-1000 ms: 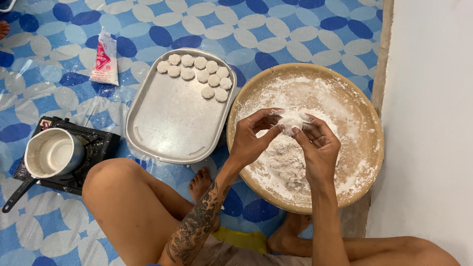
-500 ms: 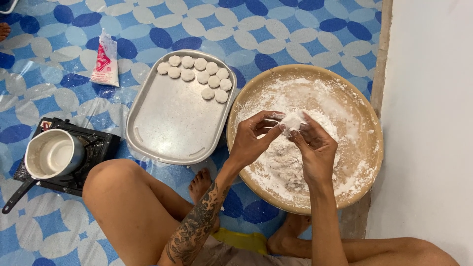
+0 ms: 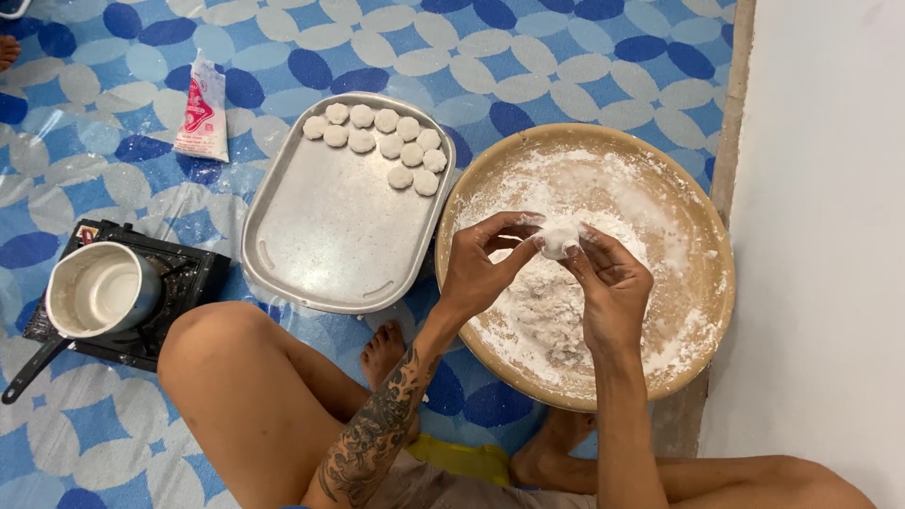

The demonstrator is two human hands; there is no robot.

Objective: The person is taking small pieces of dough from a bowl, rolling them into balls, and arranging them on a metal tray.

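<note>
Both my hands hover over a large round tan bowl dusted with white flour. Between the fingertips of my left hand and my right hand sits a small lump of white dough, pinched from both sides. More loose dough and flour lies in the bowl below my hands. To the left, a grey metal tray holds several small round dough discs grouped at its far right corner.
A small pot stands on a black portable stove at the left. A white and pink packet lies on the blue patterned floor mat. A white wall runs along the right. My bent knee is below the tray.
My hands have stayed over the bowl, working the dough lump; the fingers have shifted slightly around it. Nothing else has moved.
</note>
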